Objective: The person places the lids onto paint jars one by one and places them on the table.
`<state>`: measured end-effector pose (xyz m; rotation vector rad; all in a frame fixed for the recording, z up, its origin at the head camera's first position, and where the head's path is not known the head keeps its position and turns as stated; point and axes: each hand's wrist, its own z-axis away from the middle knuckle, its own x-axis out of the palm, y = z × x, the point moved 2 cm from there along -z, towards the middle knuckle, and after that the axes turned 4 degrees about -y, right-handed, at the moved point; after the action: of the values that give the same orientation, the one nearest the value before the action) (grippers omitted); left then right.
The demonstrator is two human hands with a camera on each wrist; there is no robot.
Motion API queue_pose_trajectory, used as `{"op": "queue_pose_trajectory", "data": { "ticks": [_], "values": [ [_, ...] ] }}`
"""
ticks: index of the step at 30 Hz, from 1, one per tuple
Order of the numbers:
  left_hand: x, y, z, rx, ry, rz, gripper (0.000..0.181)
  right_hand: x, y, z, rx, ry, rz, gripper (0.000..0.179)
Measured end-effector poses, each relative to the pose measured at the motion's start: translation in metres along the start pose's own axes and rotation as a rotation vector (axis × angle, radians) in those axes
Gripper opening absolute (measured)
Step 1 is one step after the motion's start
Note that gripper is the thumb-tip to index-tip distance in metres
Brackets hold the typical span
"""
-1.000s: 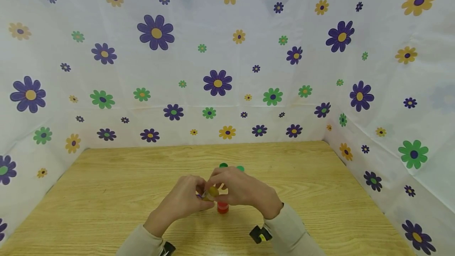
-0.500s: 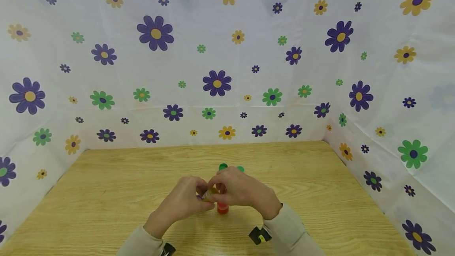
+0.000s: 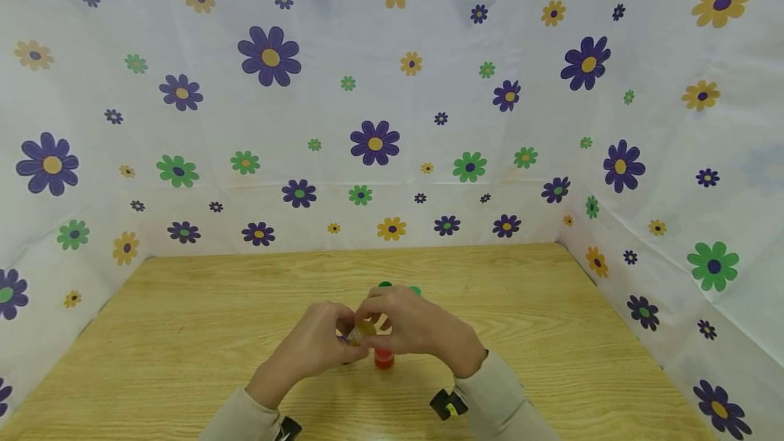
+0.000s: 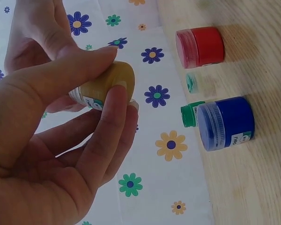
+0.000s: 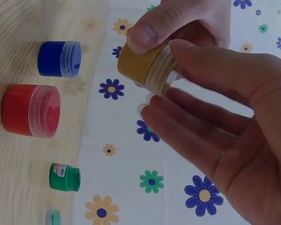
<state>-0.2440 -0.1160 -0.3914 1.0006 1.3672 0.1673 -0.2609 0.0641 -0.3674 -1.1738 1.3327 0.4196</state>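
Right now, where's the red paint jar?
In the right wrist view, the red paint jar stands on the table at the left, between the blue jar and green jar.

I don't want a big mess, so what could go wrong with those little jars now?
The yellow jar is tilted between the left hand and right hand, so it might spill if its lid pops loose. It could also slip and knock the red jar standing nearby. The green jar stands open beside the green lid, so a bump might spill anything inside.

Soft light, my wrist views duller than the head's.
I see faint shadow beside the red jar (image 4: 209, 46).
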Motion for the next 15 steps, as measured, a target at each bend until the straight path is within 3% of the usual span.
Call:
{"op": "queue_pose_trajectory", "data": {
  "ticks": [6, 15],
  "values": [
    [-0.0007, -0.0005, 0.0001, -0.010, -0.004, 0.014, 0.015, 0.0013, -0.0012, -0.0012, -0.089, 0.017, 0.010, 0.014],
    [0.0000, -0.0007, -0.0001, -0.008, -0.005, 0.024, 0.014, 0.0015, -0.0019, -0.0015, -0.067, 0.002, 0.023, 0.015]
  ]
}}
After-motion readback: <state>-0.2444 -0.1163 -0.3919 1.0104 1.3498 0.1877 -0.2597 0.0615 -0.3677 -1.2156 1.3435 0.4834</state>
